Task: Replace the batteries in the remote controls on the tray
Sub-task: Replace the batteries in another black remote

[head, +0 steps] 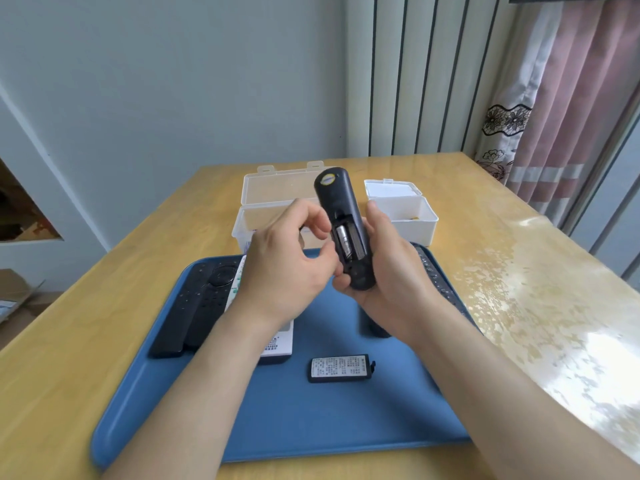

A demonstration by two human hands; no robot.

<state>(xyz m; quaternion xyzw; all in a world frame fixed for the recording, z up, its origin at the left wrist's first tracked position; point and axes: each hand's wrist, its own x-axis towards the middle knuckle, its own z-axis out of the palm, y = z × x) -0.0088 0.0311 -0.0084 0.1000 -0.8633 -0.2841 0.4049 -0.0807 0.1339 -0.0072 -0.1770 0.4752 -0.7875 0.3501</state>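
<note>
Lying nearest me on the blue tray [242,427] is the battery cover [341,368], label side up, set down there so both hands are free and it is within reach for closing. Above the tray's middle, my right hand [388,271] wraps the remote [346,216] from below and the side. Its fingers curl round the lower end and tip the remote back-side up, so the open compartment faces me. My left hand [287,261] sits just beside it, fingers curled, thumb and fingertips at the compartment's left edge; whether they pinch anything I cannot tell. The remote is black, long and slim, with a rounded top bearing a yellowish round sticker. One silvery battery [344,239] lies in the bay, and the slot beside it looks empty, so I judge I am midway through swapping cells. Two black remotes [194,306] and a white remote [277,344] lie flat on the tray's left, waiting their turn. Beyond, on the table [485,237], a clear box [273,202] and a white box [412,216] stand open-lidded, handy for batteries.
</note>
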